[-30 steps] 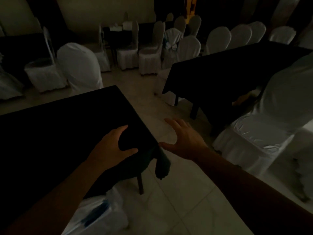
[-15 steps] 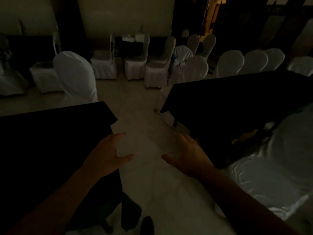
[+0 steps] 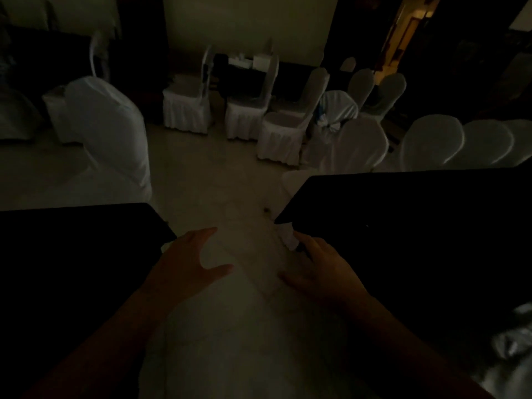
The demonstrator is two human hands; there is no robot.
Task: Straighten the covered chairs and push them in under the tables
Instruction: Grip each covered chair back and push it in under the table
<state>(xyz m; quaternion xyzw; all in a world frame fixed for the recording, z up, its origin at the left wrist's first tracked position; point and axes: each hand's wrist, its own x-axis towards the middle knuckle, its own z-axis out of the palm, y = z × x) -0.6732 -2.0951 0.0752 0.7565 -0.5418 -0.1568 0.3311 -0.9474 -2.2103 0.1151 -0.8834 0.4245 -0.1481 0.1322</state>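
Observation:
The room is dim. My left hand [image 3: 187, 263] and my right hand [image 3: 319, 269] hover open over the pale floor aisle, fingers spread, holding nothing. A black-clothed table [image 3: 72, 269] lies to the left and another black-clothed table [image 3: 417, 226] to the right. A white covered chair [image 3: 112, 136] stands behind the left table's far edge. A chair at the right table's near end [image 3: 293, 180] shows only as a white sliver. A row of covered chairs [image 3: 431, 145] lines the right table's far side. A shiny seat [image 3: 515, 341] shows at the lower right.
Several more covered chairs [image 3: 244, 113] stand around a dark table [image 3: 241, 79] by the back wall. One chair with a bow [image 3: 336, 110] faces away. A lit doorway [image 3: 403, 33] is at the upper right. The tiled aisle [image 3: 218, 180] runs ahead between the tables.
The view has moved forward along the aisle and the back chairs look nearer. Both hands left the left table's corner and now hang open over the floor. The shiny chair slid off to the lower right.

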